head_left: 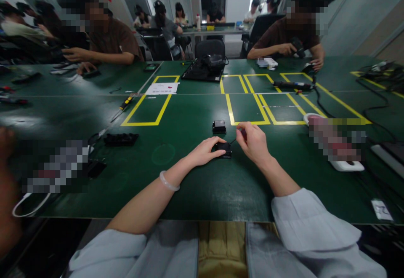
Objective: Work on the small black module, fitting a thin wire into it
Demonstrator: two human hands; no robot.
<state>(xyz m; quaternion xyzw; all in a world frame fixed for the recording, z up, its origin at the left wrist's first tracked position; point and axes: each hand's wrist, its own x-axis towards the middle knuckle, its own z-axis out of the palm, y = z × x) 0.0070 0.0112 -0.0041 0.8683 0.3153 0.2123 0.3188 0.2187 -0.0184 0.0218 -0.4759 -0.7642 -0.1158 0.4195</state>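
On the green table (pixel 195 185) in front of me lies a small black box-shaped part (pixel 224 149). My left hand (pixel 205 151) rests on its left side, fingers curled against it and pinning it down. My right hand (pixel 254 143) is closed in a pinch around a small screwdriver with a dark red handle (pixel 243 134), its thin tip slanting down to the part. A second small black part (pixel 219 126) sits a little farther away, apart from both hands. A pale bangle circles my left wrist.
Yellow tape rectangles (pixel 148 109) mark the table. A black tray (pixel 121 139) lies at the left, a yellow-handled screwdriver (pixel 124 104) beyond it. A white dish (pixel 311 118) and cables lie at the right. Other people work at the far side.
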